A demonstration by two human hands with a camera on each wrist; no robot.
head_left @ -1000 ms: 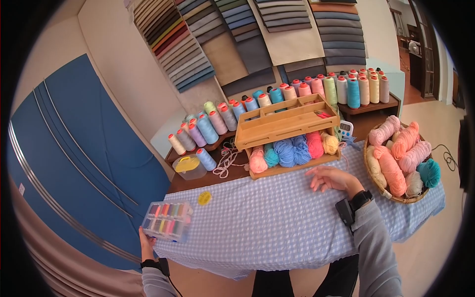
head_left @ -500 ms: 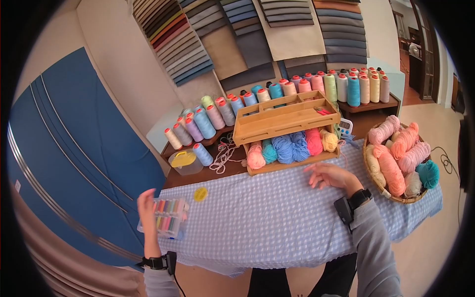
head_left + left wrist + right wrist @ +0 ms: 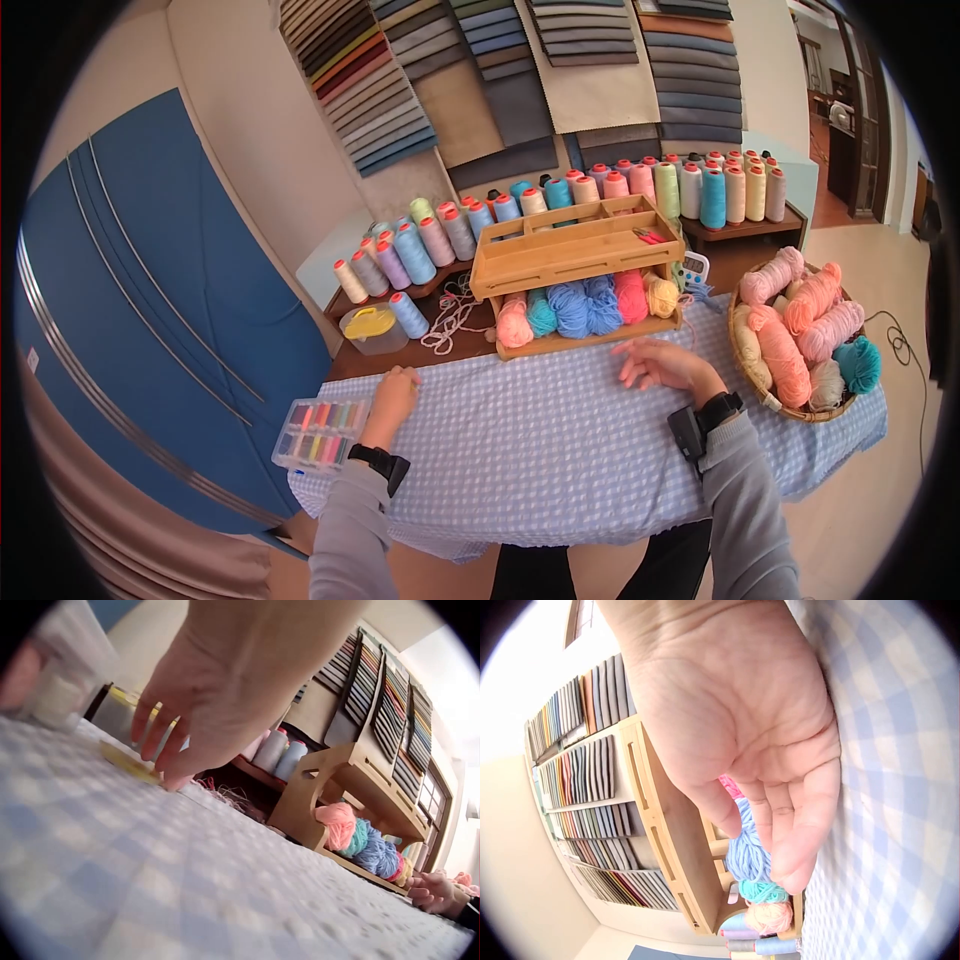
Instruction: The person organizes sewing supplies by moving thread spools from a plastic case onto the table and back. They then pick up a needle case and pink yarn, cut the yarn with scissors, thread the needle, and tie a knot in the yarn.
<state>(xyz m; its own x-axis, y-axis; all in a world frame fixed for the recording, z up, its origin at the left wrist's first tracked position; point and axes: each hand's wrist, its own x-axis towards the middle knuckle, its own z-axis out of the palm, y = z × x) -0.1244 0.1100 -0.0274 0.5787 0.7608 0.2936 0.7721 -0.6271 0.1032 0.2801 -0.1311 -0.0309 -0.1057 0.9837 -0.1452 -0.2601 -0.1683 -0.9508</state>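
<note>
1. Fabric swatches hang above a bench (image 3: pixel 560 450) covered in blue checked cloth.
2. Left hand (image 3: pixel 393 388), fingers loosely bent downward, touches a flat yellow disc (image 3: pixel 129 763) with its fingertips (image 3: pixel 174 782); whether it grips the disc cannot be told.
3. Clear thread box (image 3: pixel 318 433) sits just beside that wrist at the bench corner.
4. Right hand (image 3: pixel 662 362) rests relaxed and holds nothing, near a wooden organizer (image 3: pixel 575 250) with yarn balls (image 3: pixel 585 305).

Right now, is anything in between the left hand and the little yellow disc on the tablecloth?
No. The left hand has its fingertips right at the yellow disc on the checked tablecloth, with nothing visible between them. The thread box sits off to its side.
</note>
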